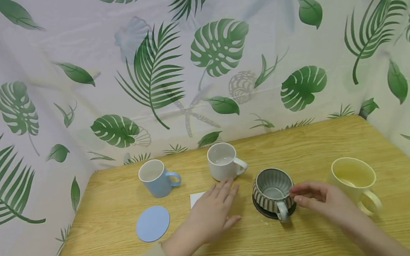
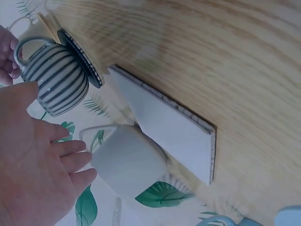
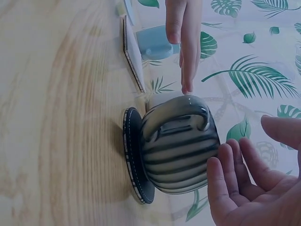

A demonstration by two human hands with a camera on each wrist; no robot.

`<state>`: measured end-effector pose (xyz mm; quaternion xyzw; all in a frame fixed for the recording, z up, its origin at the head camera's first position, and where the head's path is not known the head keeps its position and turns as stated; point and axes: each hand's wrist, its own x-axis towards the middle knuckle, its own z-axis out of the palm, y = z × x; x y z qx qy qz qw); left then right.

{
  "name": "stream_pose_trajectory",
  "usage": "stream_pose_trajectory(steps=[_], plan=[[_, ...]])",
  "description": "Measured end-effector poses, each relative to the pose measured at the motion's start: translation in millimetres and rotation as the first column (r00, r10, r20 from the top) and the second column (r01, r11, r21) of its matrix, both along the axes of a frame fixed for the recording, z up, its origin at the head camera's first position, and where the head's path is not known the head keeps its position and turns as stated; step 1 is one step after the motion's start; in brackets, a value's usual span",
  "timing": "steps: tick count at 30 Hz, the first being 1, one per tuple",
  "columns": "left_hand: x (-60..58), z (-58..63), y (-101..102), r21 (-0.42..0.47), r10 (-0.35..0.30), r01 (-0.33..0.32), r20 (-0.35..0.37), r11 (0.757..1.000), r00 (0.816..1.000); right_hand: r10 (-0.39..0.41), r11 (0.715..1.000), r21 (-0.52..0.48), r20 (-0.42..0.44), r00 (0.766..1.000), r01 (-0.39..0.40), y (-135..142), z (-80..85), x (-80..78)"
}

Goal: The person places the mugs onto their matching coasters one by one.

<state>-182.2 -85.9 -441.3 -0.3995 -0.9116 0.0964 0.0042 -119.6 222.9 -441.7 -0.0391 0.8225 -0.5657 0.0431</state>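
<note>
My left hand (image 1: 217, 206) hovers palm down with fingers straight, holding nothing. It partly hides a white square coaster (image 1: 195, 198) below, and its fingertips reach the white mug (image 1: 220, 169) behind. A grey-and-white striped mug (image 1: 264, 199) stands upright on a round black coaster (image 1: 262, 213), its handle towards me. At its right side is my right hand (image 1: 327, 202), fingers loosely bent and fingertips close by the wall. In the right wrist view those fingertips lie beside the striped mug (image 3: 181, 160), not wrapped round it.
A yellow mug (image 1: 354, 194) stands just beyond my right hand, partly covered by it. On the left are a light blue mug (image 1: 160, 186) and a round blue coaster (image 1: 153, 223). A leaf-patterned cloth (image 1: 226, 113) hangs behind the wooden table (image 1: 306, 146).
</note>
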Motion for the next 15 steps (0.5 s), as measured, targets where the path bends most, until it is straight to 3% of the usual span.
stream_pose_trajectory(steps=[15], plan=[[1.8,15.2,-26.8,0.090,0.056,-0.059,0.040,0.994,0.998,-0.012,1.000,-0.005,0.015,1.000,0.013,-8.0,13.8,-7.4]])
